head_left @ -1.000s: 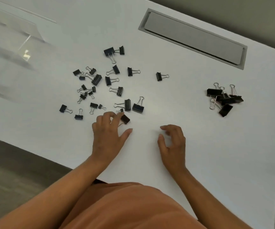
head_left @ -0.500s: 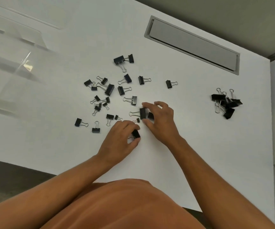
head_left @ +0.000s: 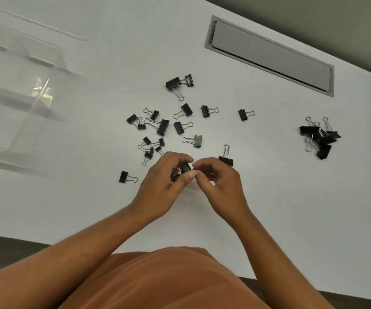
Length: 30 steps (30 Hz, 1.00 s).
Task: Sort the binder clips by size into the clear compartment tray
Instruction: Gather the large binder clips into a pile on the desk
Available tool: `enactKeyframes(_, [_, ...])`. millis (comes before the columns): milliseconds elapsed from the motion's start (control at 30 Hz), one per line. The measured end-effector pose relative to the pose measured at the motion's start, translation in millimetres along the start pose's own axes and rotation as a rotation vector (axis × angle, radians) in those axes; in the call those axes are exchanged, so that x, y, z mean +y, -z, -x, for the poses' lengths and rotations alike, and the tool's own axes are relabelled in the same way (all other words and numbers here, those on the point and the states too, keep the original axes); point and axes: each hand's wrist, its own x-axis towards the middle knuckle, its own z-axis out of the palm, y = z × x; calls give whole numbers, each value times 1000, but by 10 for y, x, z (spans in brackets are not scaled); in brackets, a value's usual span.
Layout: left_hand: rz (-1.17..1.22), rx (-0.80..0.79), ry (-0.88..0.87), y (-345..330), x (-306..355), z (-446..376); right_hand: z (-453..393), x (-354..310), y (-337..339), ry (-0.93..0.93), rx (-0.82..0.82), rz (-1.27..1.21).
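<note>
Two hands meet above the near middle of the white worktop (head_left: 269, 186), and between them we see a black binder clip (head_left: 185, 168). Our left hand (head_left: 164, 186) grips it, fingers curled over the top and the thumb pressed up from below, with silver wire handles showing just beside the thumb. Our right hand (head_left: 221, 184) comes in from the other side with its fingers curled and the fingertips drawn close to the clip's right edge; we cannot tell whether that grip has closed on the clip or only touches it. Just beyond the right hand, a medium clip (head_left: 226, 159) stands on the worktop with its handles pointing away from us. To the left of the left hand, a lone clip (head_left: 124, 176) lies apart from the others. Farther out, the loose scatter of clips (head_left: 164, 127) spreads over the middle of the worktop, small and medium ones mixed, some touching, most apart. Well to the right sits a pile of large clips (head_left: 321, 137), heaped against one another. At the far left lies the clear compartment tray (head_left: 35, 90), blurred, so its compartments are hard to make out. A grey cable hatch (head_left: 269, 55) is set into the worktop's far side.
</note>
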Motion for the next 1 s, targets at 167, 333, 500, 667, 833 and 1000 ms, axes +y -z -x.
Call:
enactKeyframes(167, [396,105,370,63,-11,-38,-69,-143,-209,-129,13,-140])
enactKeyframes(333, [939,263,603,269,53,-125,-202,-301,-305,-155,106,-249])
enactKeyframes(500, [947,281,567,522,-17,-112,-713,-363,-454,237,49,366])
enactKeyframes(667, [957,315,543,686,-87,-132,-1180,-347,-669,225,-47,665])
enactKeyframes(833, [976,319,530,777,-111,-147,-1221,-321,-662,263,19,639])
enactKeyframes(1000, [1009,301,554,861,-119,-167,-1050,-305,-468,247,119,364])
